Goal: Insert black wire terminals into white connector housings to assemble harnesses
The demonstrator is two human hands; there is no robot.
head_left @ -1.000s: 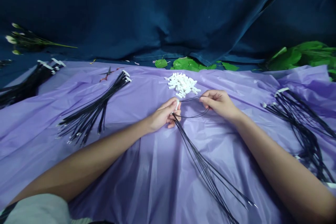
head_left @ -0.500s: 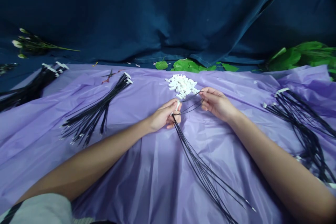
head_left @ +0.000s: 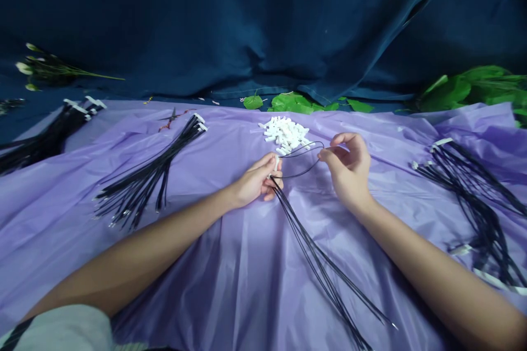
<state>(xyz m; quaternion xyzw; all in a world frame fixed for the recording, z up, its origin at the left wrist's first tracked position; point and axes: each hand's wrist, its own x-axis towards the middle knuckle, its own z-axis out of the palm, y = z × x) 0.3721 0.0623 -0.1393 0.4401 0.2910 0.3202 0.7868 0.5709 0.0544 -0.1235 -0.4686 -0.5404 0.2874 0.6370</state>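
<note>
My left hand (head_left: 257,180) is closed on a small white connector (head_left: 276,163) with thin black wires (head_left: 307,238) hanging from it toward the lower right. To the right, my right hand (head_left: 348,167) pinches a black wire between thumb and fingertip. Two wires arc across the gap between my hands. Just beyond them lies a heap of small white connectors (head_left: 287,132) on the purple cloth (head_left: 230,148).
Bundles of black wires with white connectors lie at the left (head_left: 154,164), far left (head_left: 45,134) and right (head_left: 473,192). Scissors (head_left: 171,117) lie near the cloth's back edge. Green leaves (head_left: 292,102) and a flower stem (head_left: 53,68) are at the back.
My right hand has moved slightly right and turned, with its fingers curled upward. The wires between my hands now bow in a wider loop. My left hand has barely moved.
</note>
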